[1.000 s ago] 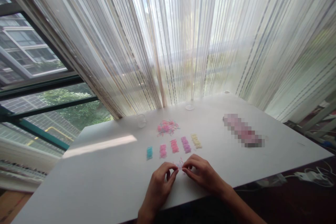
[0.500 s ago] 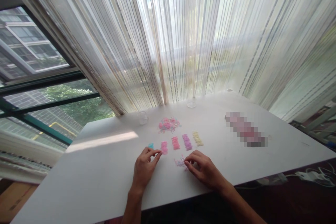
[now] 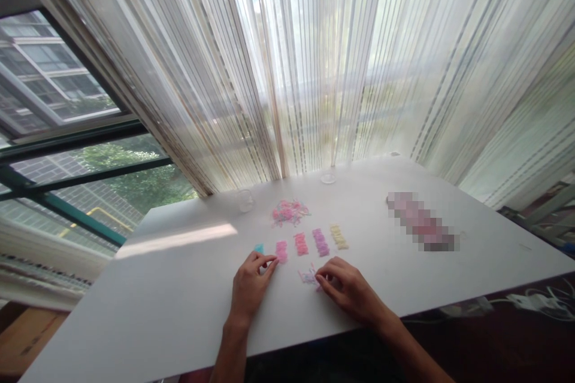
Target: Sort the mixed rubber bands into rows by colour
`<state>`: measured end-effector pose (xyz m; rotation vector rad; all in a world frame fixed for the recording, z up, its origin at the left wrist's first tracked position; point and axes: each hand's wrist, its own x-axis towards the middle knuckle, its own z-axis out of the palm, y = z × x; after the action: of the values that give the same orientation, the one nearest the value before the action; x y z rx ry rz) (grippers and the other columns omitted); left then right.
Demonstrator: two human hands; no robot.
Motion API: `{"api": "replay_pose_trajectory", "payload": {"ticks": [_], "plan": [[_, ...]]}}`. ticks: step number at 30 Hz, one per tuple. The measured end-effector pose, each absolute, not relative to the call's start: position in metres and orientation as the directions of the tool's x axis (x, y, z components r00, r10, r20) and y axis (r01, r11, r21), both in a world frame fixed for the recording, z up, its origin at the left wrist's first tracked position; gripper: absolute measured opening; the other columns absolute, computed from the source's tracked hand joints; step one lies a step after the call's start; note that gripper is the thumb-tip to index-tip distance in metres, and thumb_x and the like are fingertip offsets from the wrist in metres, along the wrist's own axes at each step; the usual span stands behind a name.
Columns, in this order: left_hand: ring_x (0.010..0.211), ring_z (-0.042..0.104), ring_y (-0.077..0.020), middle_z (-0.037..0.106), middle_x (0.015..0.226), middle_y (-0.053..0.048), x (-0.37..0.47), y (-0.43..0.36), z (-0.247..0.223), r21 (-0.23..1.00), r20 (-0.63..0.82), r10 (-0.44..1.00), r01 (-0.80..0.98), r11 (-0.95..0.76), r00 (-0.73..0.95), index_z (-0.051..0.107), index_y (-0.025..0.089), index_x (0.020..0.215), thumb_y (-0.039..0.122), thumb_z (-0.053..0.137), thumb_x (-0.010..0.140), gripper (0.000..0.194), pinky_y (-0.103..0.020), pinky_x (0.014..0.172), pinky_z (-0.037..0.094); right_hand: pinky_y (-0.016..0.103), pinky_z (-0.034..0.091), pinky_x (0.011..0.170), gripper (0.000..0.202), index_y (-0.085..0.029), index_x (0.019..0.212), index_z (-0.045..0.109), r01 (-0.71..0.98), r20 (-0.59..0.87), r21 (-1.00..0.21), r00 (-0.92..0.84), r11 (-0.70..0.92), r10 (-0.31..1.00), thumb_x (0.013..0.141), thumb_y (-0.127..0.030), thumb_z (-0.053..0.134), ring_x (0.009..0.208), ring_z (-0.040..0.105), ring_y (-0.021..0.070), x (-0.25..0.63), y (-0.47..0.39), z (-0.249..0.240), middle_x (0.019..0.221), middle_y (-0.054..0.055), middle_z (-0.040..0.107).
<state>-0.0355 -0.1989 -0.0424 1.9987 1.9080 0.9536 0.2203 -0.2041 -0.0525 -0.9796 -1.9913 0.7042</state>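
My left hand point(image 3: 252, 282) is in a pinch, its fingertips at the lower edge of a block of small light-pink pieces point(image 3: 281, 249). Whatever lies between those fingertips is too small to make out. Just behind its knuckles shows a bit of a turquoise group point(image 3: 259, 248), the rest hidden. My right hand point(image 3: 347, 287) also pinches, thumb and forefinger at the right side of a loose little heap of pale pink, lilac and bluish thin pieces point(image 3: 308, 276). I cannot tell what it grips. Further along the row lie coral-pink point(image 3: 300, 244), purple point(image 3: 320, 242) and yellow point(image 3: 339, 237) blocks.
Behind the row is a larger loose pile of mixed pastel pieces point(image 3: 290, 212). A clear round container point(image 3: 245, 201) and a clear lid-like disc point(image 3: 328, 179) stand at the white table's point(image 3: 157, 293) back. A pixelated pinkish object point(image 3: 422, 221) lies right. Curtains point(image 3: 314, 72) hang behind.
Both hands hold almost the same pinched poses at the same spots. The left hand and wrist have shifted very slightly to the right.
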Motion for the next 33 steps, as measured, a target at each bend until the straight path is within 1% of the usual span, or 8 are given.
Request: {"api": "replay_pose_trajectory", "payload": {"ticks": [4,8,10,13,16,19,24,33], "plan": [[0.061,0.057,-0.0148,0.064,0.080,0.000,-0.037,-0.200,-0.043,0.572,0.288,0.957,0.809,-0.132,-0.047,0.079,0.027,0.093,0.048,0.056,0.092,0.032,-0.028,0.065,0.048,0.030,0.052,0.073,0.018,-0.021,0.089,0.069,0.392,0.409,-0.735,-0.393,0.553,0.823,0.098,-0.026,0.055,0.078,0.063,0.0182,0.220,-0.204,-0.051,0.084,0.005,0.067],[0.060,0.056,-0.0140,0.064,0.079,-0.001,-0.033,-0.200,-0.040,0.568,0.320,0.947,0.805,-0.169,-0.027,0.079,0.026,0.094,0.051,0.054,0.094,0.036,-0.027,0.064,0.047,0.029,0.052,0.072,0.019,-0.021,0.089,0.069,0.395,0.404,-0.737,-0.392,0.548,0.826,0.099,-0.027,0.055,0.077,0.062,0.0177,0.220,-0.204,-0.052,0.084,0.005,0.067],[0.060,0.055,-0.0135,0.064,0.079,0.000,-0.025,-0.199,-0.037,0.553,0.329,0.944,0.812,-0.186,-0.008,0.079,0.026,0.094,0.049,0.056,0.094,0.033,-0.026,0.063,0.047,0.030,0.052,0.073,0.018,-0.021,0.090,0.069,0.395,0.405,-0.738,-0.390,0.548,0.827,0.099,-0.027,0.055,0.077,0.062,0.0179,0.220,-0.204,-0.053,0.085,0.005,0.067],[0.062,0.058,-0.0136,0.065,0.080,0.000,-0.007,-0.196,-0.032,0.517,0.313,0.950,0.837,-0.180,0.010,0.079,0.027,0.095,0.041,0.061,0.093,0.023,-0.026,0.064,0.046,0.031,0.053,0.074,0.018,-0.021,0.090,0.069,0.396,0.407,-0.740,-0.380,0.544,0.830,0.098,-0.027,0.055,0.078,0.062,0.0182,0.219,-0.204,-0.053,0.084,0.005,0.067],[0.066,0.061,-0.0141,0.065,0.081,0.000,0.011,-0.190,-0.027,0.487,0.276,0.961,0.863,-0.134,-0.007,0.080,0.028,0.095,0.035,0.065,0.091,0.017,-0.025,0.065,0.046,0.030,0.053,0.074,0.018,-0.021,0.089,0.069,0.401,0.420,-0.734,-0.367,0.549,0.830,0.098,-0.027,0.055,0.078,0.062,0.0184,0.219,-0.204,-0.053,0.084,0.005,0.067],[0.070,0.063,-0.0140,0.065,0.082,0.000,0.021,-0.184,-0.025,0.465,0.235,0.972,0.881,-0.088,-0.027,0.080,0.028,0.095,0.031,0.067,0.091,0.014,-0.024,0.064,0.044,0.030,0.052,0.074,0.017,-0.021,0.089,0.069,0.406,0.424,-0.726,-0.371,0.555,0.826,0.098,-0.025,0.056,0.078,0.062,0.0185,0.219,-0.204,-0.052,0.083,0.004,0.066],[0.073,0.065,-0.0145,0.066,0.084,0.001,0.022,-0.182,-0.027,0.441,0.199,0.979,0.896,-0.043,-0.051,0.080,0.030,0.097,0.032,0.067,0.091,0.014,-0.023,0.063,0.043,0.029,0.051,0.072,0.015,-0.021,0.090,0.069,0.408,0.412,-0.730,-0.377,0.548,0.829,0.097,-0.024,0.057,0.077,0.061,0.0179,0.219,-0.205,-0.053,0.083,0.004,0.065],[0.072,0.065,-0.0148,0.067,0.086,0.000,0.021,-0.185,-0.031,0.465,0.200,0.979,0.884,-0.053,-0.047,0.080,0.029,0.096,0.035,0.068,0.090,0.015,-0.024,0.064,0.044,0.030,0.051,0.071,0.016,-0.021,0.090,0.069,0.410,0.412,-0.728,-0.379,0.550,0.828,0.098,-0.025,0.056,0.077,0.061,0.0177,0.219,-0.204,-0.054,0.082,0.004,0.065]]}}
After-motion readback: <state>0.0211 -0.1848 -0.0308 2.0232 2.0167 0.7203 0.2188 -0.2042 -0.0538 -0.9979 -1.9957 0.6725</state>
